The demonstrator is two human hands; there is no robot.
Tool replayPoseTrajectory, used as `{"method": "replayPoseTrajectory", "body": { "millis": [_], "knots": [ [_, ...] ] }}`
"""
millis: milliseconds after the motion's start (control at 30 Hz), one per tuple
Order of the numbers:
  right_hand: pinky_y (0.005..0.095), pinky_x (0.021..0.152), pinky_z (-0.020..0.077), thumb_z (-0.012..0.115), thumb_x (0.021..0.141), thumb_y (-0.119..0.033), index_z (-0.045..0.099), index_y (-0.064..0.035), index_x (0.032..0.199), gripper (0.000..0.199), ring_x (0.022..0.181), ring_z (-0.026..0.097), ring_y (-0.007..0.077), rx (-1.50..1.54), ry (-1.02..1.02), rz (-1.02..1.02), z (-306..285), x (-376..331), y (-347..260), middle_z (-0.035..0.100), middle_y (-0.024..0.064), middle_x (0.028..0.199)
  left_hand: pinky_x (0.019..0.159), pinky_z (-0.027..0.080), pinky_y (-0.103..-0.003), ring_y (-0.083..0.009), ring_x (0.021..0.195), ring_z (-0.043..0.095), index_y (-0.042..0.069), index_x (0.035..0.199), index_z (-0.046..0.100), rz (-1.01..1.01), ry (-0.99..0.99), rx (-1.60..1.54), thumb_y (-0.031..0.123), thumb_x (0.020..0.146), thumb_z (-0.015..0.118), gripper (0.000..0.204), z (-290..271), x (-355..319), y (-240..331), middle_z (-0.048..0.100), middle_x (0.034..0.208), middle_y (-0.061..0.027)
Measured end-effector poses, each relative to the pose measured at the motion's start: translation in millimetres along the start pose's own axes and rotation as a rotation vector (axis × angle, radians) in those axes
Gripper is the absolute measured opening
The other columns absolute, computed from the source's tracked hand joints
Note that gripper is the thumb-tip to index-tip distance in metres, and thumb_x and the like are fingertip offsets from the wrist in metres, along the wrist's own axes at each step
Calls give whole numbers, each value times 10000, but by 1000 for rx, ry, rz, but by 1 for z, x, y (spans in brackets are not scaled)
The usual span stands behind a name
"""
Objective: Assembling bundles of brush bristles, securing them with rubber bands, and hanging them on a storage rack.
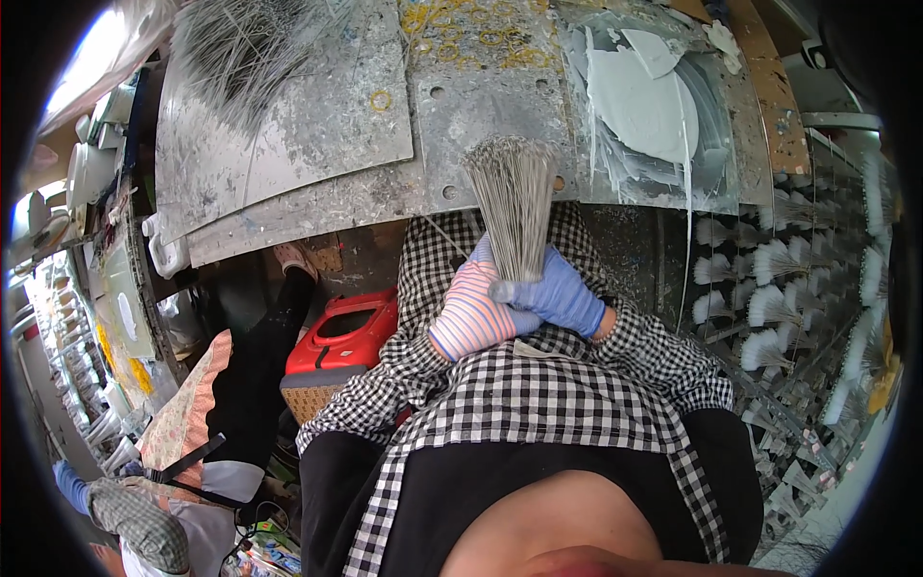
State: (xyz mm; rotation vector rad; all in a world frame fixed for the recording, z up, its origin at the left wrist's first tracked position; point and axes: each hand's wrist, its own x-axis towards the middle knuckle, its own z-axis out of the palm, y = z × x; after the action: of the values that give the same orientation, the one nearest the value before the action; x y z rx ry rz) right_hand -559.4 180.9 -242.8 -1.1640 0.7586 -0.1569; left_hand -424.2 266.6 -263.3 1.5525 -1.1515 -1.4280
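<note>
A thick bundle of thin grey wires (515, 202) stands upright in front of my chest, fanning out at its top. My left hand (473, 313), in a pink and white striped glove, wraps the bundle's lower end from the left. My right hand (558, 291), in a blue glove, grips the same lower end from the right, touching the left hand. Both sleeves are black and white check. Behind the bundle lies a paint-spattered metal worktable (481, 106).
Grey-white paste (644, 106) is spread on the table at upper right. Another sheaf of wires (240, 48) lies at upper left. Racks of white-tipped wire bundles (779, 288) stand to the right. A red box (341, 337) sits below the table; another person (202, 423) is at lower left.
</note>
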Motion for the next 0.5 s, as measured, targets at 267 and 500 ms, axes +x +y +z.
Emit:
{"method": "replayPoseTrajectory", "body": {
  "millis": [267,500],
  "knots": [
    [390,1092,416,884,699,-479,418,12,1416,986,1249,513,271,6,-43,-1,-4,22,28,551,150,1319,1005,496,-381,-314,1117,625,-58,1444,195,13,42,247,385,658,848,1114,8,3,-33,605,1246,-184],
    [289,804,569,912,696,-337,480,7,1337,845,1004,631,177,109,-118,44,1,13,6,621,116,1169,1028,481,-415,-360,1214,564,-51,1485,189,4,-29,440,461,556,901,1277,-16,-5,1,522,1328,-232]
  ]
}}
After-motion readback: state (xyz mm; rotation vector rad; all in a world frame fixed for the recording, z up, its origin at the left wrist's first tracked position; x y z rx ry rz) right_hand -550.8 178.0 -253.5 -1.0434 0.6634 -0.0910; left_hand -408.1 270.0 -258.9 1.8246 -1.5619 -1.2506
